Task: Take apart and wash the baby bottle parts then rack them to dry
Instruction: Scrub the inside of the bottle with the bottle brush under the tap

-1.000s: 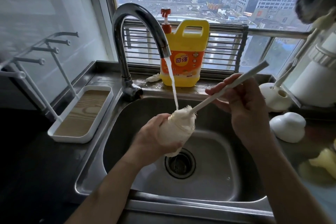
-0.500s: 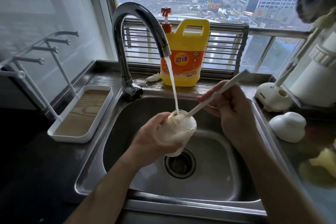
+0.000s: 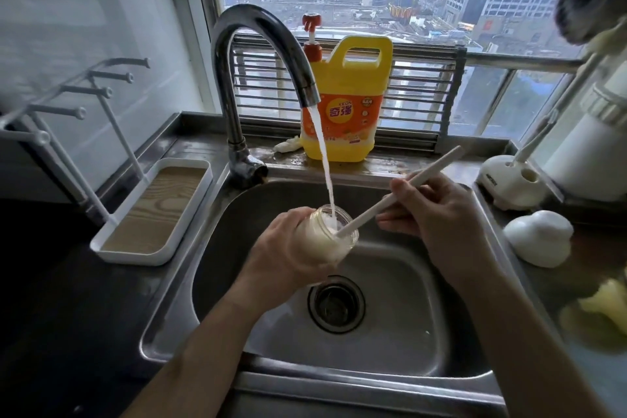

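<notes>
Holding the bottle (image 3: pixel 325 237) over the sink (image 3: pixel 407 332), I have my left hand (image 3: pixel 281 258) wrapped round its body, fingers curled about it, so that the open mouth tilts up and to the right. It hangs above the drain (image 3: pixel 336 304), clear of the basin floor. The inside looks milky with foam.

A brush (image 3: pixel 400 195) goes in at the mouth. Its head is hidden in the foam, and its pale handle slants up to the right. My right hand (image 3: pixel 437 214) grips that handle near its middle, fingers curled round it, with the end of the handle sticking out past my knuckles.

Water (image 3: pixel 324 159) runs from the tap (image 3: pixel 258 54) straight into the bottle's mouth, just beside the brush handle.

Behind the sink, on the ledge by the window, stands a yellow jug (image 3: pixel 349 102) with a red pump. Left of the sink, on the dark counter, sits the rack (image 3: pixel 135 258): a white tray with a wood-grain floor and white pegs rising from it. To the right, a white holder (image 3: pixel 509 185) has a stick standing in it, and a white domed piece (image 3: pixel 539 237) lies near it. Something yellow (image 3: pixel 607 299) lies at the right edge, too blurred to name.
</notes>
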